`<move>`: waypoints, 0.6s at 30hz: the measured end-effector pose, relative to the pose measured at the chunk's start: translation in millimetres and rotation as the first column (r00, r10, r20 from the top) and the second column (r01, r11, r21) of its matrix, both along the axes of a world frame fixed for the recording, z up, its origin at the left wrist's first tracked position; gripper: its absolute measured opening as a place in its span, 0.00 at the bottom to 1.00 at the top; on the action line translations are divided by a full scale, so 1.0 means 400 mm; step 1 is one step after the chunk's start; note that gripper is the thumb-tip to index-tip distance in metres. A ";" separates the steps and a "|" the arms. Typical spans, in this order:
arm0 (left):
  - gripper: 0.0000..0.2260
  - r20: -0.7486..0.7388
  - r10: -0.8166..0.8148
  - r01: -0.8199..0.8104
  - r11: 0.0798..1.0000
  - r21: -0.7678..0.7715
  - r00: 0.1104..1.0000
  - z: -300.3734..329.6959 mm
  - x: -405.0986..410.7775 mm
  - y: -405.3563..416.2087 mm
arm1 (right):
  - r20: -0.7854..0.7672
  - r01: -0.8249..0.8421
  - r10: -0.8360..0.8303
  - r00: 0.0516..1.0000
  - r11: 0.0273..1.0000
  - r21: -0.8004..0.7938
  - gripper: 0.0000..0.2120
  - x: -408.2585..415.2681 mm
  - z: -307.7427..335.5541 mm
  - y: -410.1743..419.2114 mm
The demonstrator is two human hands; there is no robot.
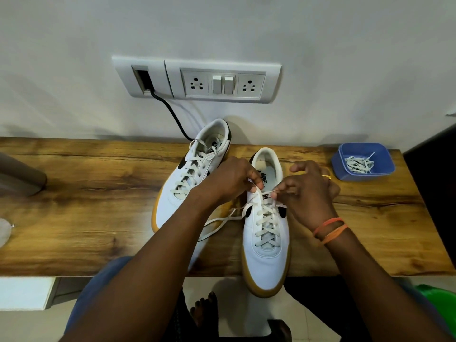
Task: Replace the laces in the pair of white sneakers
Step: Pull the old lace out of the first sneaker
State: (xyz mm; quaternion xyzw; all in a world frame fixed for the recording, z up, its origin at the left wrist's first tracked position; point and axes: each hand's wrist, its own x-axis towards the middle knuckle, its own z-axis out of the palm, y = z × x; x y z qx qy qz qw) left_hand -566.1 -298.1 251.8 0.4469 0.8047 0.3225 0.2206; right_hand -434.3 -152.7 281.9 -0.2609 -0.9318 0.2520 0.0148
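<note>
Two white sneakers with tan soles stand on the wooden shelf (98, 193). The right sneaker (265, 257) points toward me, its toe hanging over the shelf's front edge. It is laced up to the top eyelets. My left hand (229, 178) pinches the lace at the top left of its tongue. My right hand (308, 191) pinches the lace end at the top right. A loose lace end (222, 222) trails left across the shelf. The left sneaker (195, 174) lies behind my left arm, fully laced.
A blue plastic tub (362, 165) holding a bundle of white laces sits at the shelf's right end. A black cable (172, 114) runs from the wall socket panel (197, 80) down behind the left sneaker. A grey object (19, 176) rests at the far left.
</note>
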 end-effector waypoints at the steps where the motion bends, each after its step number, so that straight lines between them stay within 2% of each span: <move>1: 0.08 0.008 0.005 -0.005 1.000 -0.007 1.000 0.003 0.001 0.001 | -0.022 0.038 -0.040 0.999 0.996 -0.083 0.12 0.005 0.006 0.030; 4: 0.08 0.029 0.012 -0.012 1.000 -0.015 1.000 0.008 0.002 0.001 | -0.085 0.094 -0.121 0.989 0.958 -0.273 0.05 0.033 0.024 0.104; 6: 0.08 0.031 0.009 -0.009 1.000 -0.013 0.999 0.010 0.003 0.001 | -0.068 0.157 -0.187 0.980 0.938 -0.308 0.04 0.046 0.031 0.130; 8: 0.07 0.036 0.017 -0.016 1.000 -0.018 0.999 0.008 0.002 0.001 | -0.048 0.169 -0.181 0.982 0.966 -0.194 0.06 0.047 0.026 0.131; 11: 0.07 0.026 0.018 -0.018 1.000 -0.026 0.999 0.006 0.002 0.003 | -0.001 0.057 -0.057 0.998 0.998 0.034 0.18 0.027 0.016 0.070; 13: 0.07 0.011 0.013 -0.012 1.000 -0.021 1.000 0.006 0.003 0.003 | -0.002 -0.037 0.037 0.999 0.992 0.122 0.15 0.011 0.013 0.006; 15: 0.07 0.004 0.006 -0.006 1.000 -0.016 1.000 0.006 0.004 0.001 | 0.030 -0.089 0.085 0.996 0.981 0.171 0.09 -0.003 0.001 -0.046; 18: 0.08 -0.009 0.000 0.000 1.000 -0.003 1.000 0.004 0.001 -0.001 | 0.065 -0.073 0.064 0.996 0.984 0.160 0.04 -0.009 -0.012 -0.061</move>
